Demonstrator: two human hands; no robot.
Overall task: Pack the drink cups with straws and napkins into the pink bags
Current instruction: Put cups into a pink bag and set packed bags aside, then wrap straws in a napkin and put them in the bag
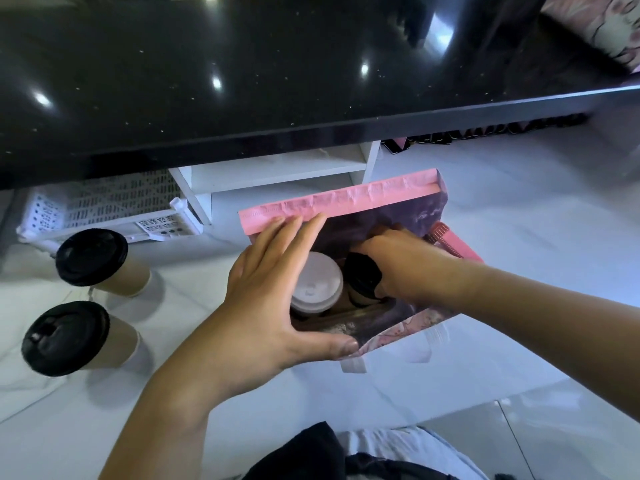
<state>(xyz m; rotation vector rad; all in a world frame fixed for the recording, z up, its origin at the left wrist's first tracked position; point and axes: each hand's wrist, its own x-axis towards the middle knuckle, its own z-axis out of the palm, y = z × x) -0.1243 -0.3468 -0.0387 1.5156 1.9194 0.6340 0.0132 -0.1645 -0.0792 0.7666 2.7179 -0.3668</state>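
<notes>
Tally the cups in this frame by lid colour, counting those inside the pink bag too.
Black-lid cups: 3
White-lid cups: 1
Total: 4 cups

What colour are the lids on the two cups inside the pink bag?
One white lid, one black lid; the head view shows both.
</notes>
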